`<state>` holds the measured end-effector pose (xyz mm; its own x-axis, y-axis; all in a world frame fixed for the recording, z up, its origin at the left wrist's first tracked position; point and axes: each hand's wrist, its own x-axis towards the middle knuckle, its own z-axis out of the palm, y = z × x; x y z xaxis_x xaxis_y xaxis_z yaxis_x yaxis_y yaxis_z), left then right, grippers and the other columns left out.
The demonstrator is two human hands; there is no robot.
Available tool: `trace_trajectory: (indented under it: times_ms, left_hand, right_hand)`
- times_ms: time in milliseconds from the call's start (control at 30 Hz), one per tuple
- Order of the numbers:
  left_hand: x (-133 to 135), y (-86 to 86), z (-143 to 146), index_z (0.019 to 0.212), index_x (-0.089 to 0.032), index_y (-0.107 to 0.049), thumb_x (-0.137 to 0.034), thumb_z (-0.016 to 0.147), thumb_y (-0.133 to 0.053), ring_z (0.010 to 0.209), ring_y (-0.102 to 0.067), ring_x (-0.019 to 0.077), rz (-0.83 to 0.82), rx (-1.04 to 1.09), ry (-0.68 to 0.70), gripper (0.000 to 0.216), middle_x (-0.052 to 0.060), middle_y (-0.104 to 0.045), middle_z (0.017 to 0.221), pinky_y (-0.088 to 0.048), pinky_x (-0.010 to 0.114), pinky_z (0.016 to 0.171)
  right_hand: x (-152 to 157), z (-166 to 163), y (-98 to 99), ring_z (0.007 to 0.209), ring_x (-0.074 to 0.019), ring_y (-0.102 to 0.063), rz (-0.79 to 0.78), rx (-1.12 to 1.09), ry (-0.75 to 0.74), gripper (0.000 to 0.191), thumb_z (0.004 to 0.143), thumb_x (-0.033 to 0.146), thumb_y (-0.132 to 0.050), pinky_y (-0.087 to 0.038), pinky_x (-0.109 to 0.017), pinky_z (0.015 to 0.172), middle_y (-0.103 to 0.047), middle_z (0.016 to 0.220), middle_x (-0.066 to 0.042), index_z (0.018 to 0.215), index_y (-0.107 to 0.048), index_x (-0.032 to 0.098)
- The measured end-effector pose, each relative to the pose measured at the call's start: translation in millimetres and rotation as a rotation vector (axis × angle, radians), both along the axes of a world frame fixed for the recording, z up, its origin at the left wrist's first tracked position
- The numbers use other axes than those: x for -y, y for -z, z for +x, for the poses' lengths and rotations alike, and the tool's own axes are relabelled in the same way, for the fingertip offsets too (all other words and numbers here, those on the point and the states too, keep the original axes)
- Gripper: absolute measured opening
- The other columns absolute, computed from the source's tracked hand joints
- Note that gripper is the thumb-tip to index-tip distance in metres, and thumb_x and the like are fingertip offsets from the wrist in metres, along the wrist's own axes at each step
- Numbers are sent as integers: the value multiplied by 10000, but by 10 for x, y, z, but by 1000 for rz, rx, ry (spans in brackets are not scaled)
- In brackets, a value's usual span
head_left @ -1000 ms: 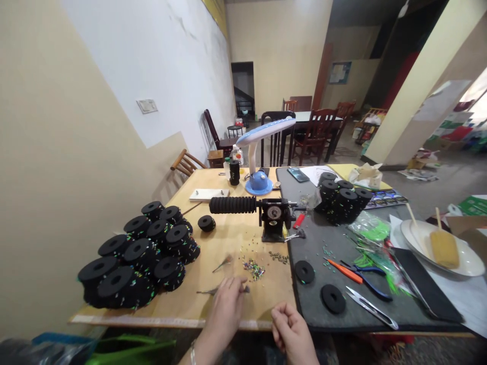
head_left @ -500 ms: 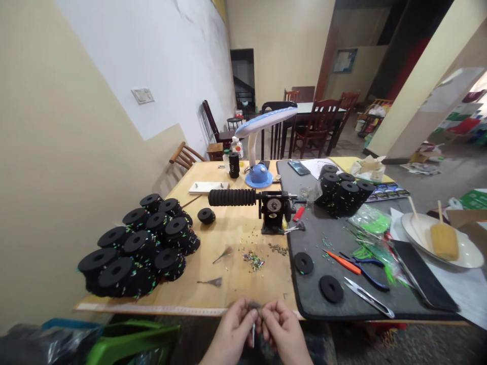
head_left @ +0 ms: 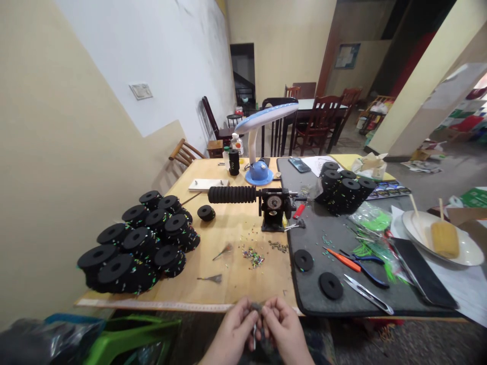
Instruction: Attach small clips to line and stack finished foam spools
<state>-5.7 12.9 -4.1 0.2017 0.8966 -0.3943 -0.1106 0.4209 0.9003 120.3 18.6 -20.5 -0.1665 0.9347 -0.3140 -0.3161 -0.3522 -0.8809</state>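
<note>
At the front edge of the table, my left hand [head_left: 239, 327] and my right hand [head_left: 283, 327] are close together, both with fingers pinched. Between them is a small dark tuft [head_left: 256, 306], and a thin white piece sticks down from the left fingers; its kind is too small and covered to make out. Ahead on the wood lie two fan-shaped dark tufts [head_left: 215, 278] and a scatter of small coloured beads [head_left: 253, 257]. Beyond stands a black hand-cranked winder [head_left: 273, 210] with a row of black foam discs [head_left: 232, 194] on its shaft.
Stacks of black foam spools [head_left: 114, 268] dotted with coloured bits fill the left side. On the grey mat [head_left: 315, 299] lie two foam rings [head_left: 331, 285], scissors [head_left: 368, 295], blue pliers [head_left: 371, 271] and an orange-handled tool [head_left: 344, 259]. A blue lamp [head_left: 259, 173] stands behind.
Both hands stay at the table edge, pinching the same small tuft, with only slight finger movement. The camera view has shifted a little.
</note>
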Motion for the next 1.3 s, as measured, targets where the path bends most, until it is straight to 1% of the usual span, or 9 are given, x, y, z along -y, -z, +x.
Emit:
trace_trajectory:
  times_ms: [67, 133, 267, 367, 533, 767, 900, 1033, 1300]
  left_hand:
    - [9, 8, 5, 810, -160, -560, -653, 633, -715, 520, -513, 99, -28, 33, -30, 546, -38, -567, 614, -387, 198, 460]
    - [19, 14, 11, 825, -159, -566, -609, 628, -751, 537, -520, 96, -34, 36, -39, 525, -35, -584, 628, -386, 194, 479]
    - [29, 37, 17, 760, -164, -554, -577, 678, -732, 493, -483, 82, -40, 25, -21, 457, -42, -580, 572, -352, 191, 467]
    - [30, 69, 10, 748, -165, -547, -589, 686, -714, 486, -464, 82, -49, 11, -30, 460, -48, -566, 559, -342, 193, 466]
    - [22, 97, -11, 751, -165, -543, -610, 658, -718, 482, -428, 79, -62, -23, -61, 487, -72, -512, 532, -321, 193, 466]
    - [14, 90, -17, 743, -168, -545, -557, 655, -742, 492, -422, 80, -106, -2, -76, 445, -74, -504, 552, -304, 192, 460]
    - [30, 94, -25, 726, -169, -559, -513, 663, -756, 508, -438, 84, -117, 15, -82, 401, -69, -508, 575, -314, 196, 472]
    - [51, 97, -24, 715, -171, -551, -502, 645, -773, 517, -438, 85, -141, 42, -93, 404, -68, -504, 586, -311, 199, 484]
    - [50, 91, -29, 700, -174, -539, -508, 687, -740, 515, -402, 85, -64, 8, -83, 390, -77, -473, 580, -298, 206, 496]
  right_hand:
    - [7, 2, 18, 357, -66, -382, 3, 13, 12, 582, 604, 743, -690, -257, -186, 391, -470, 401, 86, 655, -499, 196]
    - [17, 5, 39, 357, -59, -357, 4, 26, 12, 583, 611, 744, -685, -251, -183, 393, -458, 397, 92, 659, -500, 193]
    - [35, 21, 60, 347, -46, -306, -16, 51, -10, 597, 608, 760, -671, -223, -179, 383, -445, 393, 100, 670, -501, 192]
    - [46, 42, 55, 342, -42, -272, -32, 63, -31, 597, 606, 766, -666, -201, -181, 374, -444, 392, 101, 668, -498, 196]
    - [80, 70, 68, 353, -44, -265, -16, 60, -50, 581, 628, 754, -661, -191, -183, 386, -408, 395, 115, 666, -483, 202]
    - [144, 78, 94, 367, -41, -274, -9, 75, -127, 601, 613, 770, -652, -196, -186, 397, -406, 442, 113, 657, -471, 199]
    - [147, 73, 105, 359, -43, -266, 9, 80, -159, 594, 626, 771, -638, -191, -188, 393, -389, 420, 121, 650, -461, 205]
    - [148, 62, 135, 349, -42, -251, 8, 69, -169, 588, 629, 768, -636, -182, -185, 383, -375, 407, 128, 642, -450, 210]
    - [177, 61, 146, 343, -44, -242, 38, 70, -163, 549, 660, 734, -636, -188, -185, 376, -378, 403, 125, 644, -466, 212]
